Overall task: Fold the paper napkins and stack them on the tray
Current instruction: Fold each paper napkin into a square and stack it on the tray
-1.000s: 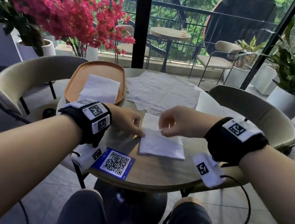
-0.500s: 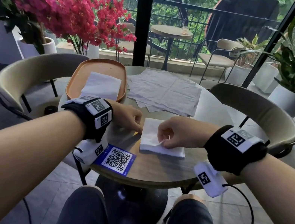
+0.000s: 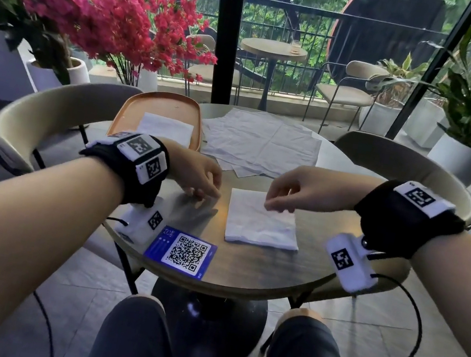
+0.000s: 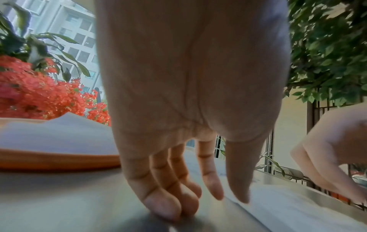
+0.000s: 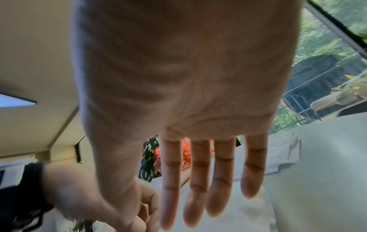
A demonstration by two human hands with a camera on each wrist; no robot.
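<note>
Two relaxed, empty hands: left hand (image 3: 196, 176) beside the folded napkin (image 3: 262, 222), right hand (image 3: 292, 190) fingertips above it. Careless lifting could unfold it.

**Three views, one tabletop**

The head camera looks forward and down from above over the round table (image 3: 242, 274). Each wrist camera sits low, very near its own palm, facing along the fingers. Both wrist views share the folded napkin (image 3: 261, 223) and catch the opposite hand.
</note>
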